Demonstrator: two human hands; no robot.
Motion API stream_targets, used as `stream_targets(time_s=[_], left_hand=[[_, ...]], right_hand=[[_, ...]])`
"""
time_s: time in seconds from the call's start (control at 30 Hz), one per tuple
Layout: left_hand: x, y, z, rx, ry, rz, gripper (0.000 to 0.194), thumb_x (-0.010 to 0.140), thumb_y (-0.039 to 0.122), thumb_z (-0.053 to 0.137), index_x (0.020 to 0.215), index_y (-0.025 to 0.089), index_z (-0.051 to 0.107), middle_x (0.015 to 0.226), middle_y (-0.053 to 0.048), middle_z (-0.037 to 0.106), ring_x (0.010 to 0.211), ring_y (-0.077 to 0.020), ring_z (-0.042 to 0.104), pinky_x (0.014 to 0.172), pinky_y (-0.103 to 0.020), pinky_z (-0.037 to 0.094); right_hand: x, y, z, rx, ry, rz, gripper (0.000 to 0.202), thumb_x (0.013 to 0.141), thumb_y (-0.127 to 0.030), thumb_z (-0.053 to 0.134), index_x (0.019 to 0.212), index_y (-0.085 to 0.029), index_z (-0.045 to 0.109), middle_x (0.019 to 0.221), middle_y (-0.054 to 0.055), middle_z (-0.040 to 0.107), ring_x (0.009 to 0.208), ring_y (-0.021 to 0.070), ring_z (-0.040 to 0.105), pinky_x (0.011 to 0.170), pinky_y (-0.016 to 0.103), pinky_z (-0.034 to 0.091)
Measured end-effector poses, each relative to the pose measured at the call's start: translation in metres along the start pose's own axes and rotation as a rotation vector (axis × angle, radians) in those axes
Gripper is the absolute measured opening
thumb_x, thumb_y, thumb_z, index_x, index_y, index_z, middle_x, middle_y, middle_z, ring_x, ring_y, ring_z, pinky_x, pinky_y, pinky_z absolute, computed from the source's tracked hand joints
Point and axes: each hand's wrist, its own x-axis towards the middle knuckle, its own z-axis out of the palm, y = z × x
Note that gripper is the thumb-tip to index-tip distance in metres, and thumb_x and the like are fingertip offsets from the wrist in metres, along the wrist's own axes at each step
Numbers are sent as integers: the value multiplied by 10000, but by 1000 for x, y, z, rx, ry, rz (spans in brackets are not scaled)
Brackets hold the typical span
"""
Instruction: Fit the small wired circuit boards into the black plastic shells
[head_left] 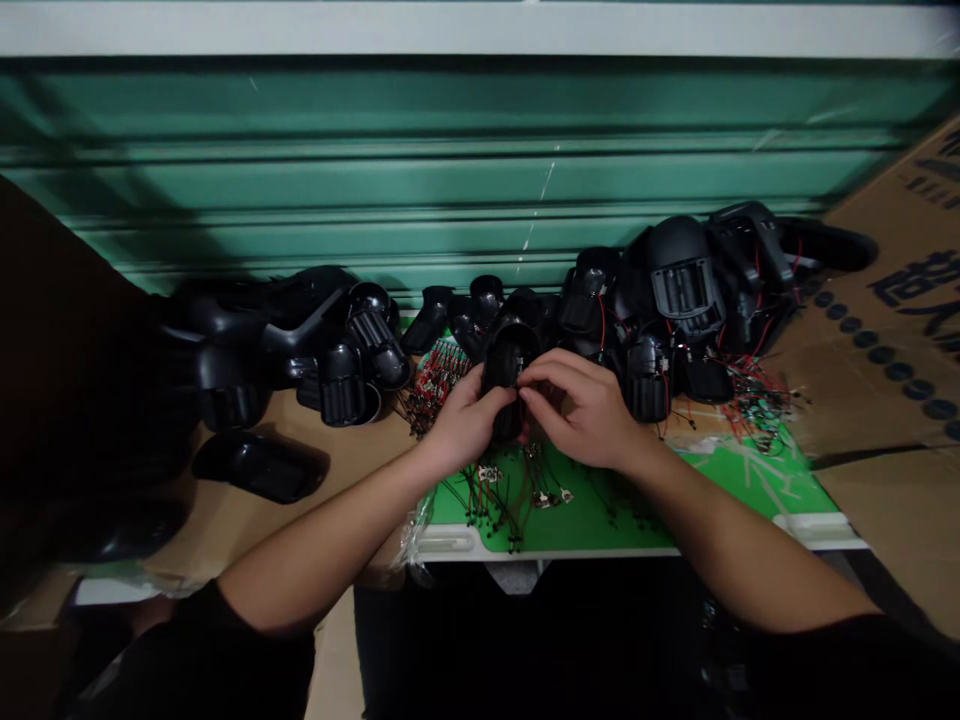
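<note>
My left hand (pixel 466 422) is closed round the lower left side of a black plastic housing (pixel 511 350), its thumb lying across the front. The housing is held upright over the green board (pixel 600 525), with its hollow side facing me. My right hand (pixel 581 408) is pinched at the housing's right edge, thumb and forefinger close together. What sits between those fingertips is too small to make out. Below the hands, small white connectors on dark wires (pixel 551 497) lie on the board. A bundle of red and black wires (pixel 439 380) lies just left of the housing.
Black housings (pixel 367 335) are heaped at the left, and more housings with red wires (pixel 684 285) at the right. Another wire bundle (pixel 757 400) lies right. A single black shell (pixel 259 467) rests on cardboard. A cardboard box (pixel 892 300) borders the right; a green slatted wall (pixel 450 180) stands behind.
</note>
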Motion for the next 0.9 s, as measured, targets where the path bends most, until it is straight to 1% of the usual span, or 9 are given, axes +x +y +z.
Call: stream_targets(time_s=[0.2,0.33,0.5,0.63,0.77,0.9], left_hand=[[-2,0,1,77,8,17,278,826,286,694,1031,207,525,637,60,620,469,-148,616,453,-271,548],[-2,-2,1,71,7,20,277,832,289,683,1044,211,522,623,69,607,455,-140,602,445,-260,535],[-3,-2,2,61,7,42,295,834,295,688,1062,212,521,673,60,623,498,-152,620,484,-288,549],[-5,2,5,32,7,55,316,772,252,690,1028,212,510,719,59,630,545,-144,633,540,-285,539],[-8,2,7,33,-32,54,420,705,175,694,1055,221,467,725,72,632,557,-142,638,571,-285,528],[-11,-2,10,40,-58,82,482,732,171,705,1119,231,423,746,71,638,571,-152,652,590,-302,536]], right_hand=[[-1,-3,5,-8,10,9,141,992,-165,661,1124,-208,690,1029,75,702,826,175,686,714,320,583],[-2,-4,8,-21,22,-21,136,1009,-147,629,1117,-211,681,1025,77,703,906,195,700,784,335,598],[-3,-4,9,-39,28,-47,154,1010,-133,615,1128,-217,668,1022,86,698,923,211,693,797,361,603],[-3,-2,8,-58,37,-72,183,1004,-145,625,1163,-229,659,1041,94,701,933,224,693,782,378,612],[-4,-1,9,-95,53,-110,187,1014,-142,605,1170,-232,655,1033,100,702,926,232,692,785,391,614],[-7,2,12,-135,55,-157,219,1023,-116,560,1188,-235,640,1035,107,698,932,235,691,788,391,610]])
